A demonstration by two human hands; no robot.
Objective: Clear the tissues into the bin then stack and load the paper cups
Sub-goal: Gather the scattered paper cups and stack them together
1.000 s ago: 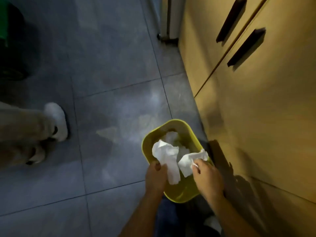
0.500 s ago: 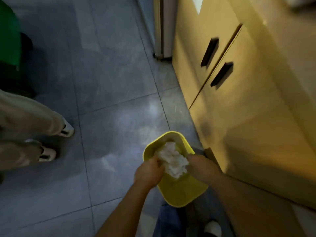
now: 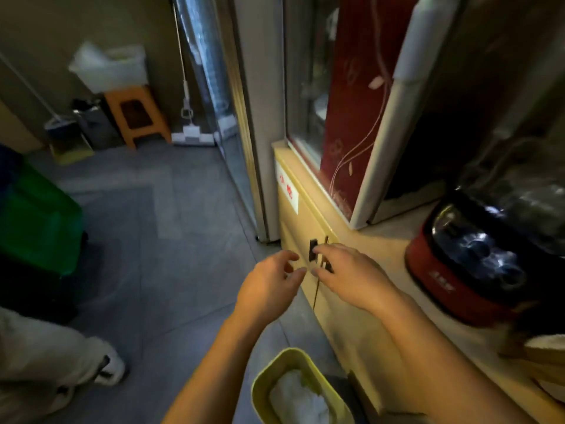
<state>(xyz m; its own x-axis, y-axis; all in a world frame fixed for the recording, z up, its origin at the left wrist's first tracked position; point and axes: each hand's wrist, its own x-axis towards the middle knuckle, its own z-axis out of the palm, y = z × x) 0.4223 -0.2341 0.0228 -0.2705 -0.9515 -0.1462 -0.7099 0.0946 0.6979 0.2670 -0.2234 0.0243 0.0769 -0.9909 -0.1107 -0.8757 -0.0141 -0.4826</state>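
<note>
Tissues (image 3: 298,399): now lying in the yellow bin (image 3: 266,374) on the floor. Left hand (image 3: 269,286) and right hand (image 3: 345,273): lifted clear since, fingers loose, holding nothing. Clearing apparently done; cups next, not identifiable here.

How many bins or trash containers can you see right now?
3. A yellow bin holding white tissues sits below the hands; a green bin stands at far left; a bag-lined grey bin stands beside the orange stool. Others may be out of view.
</note>
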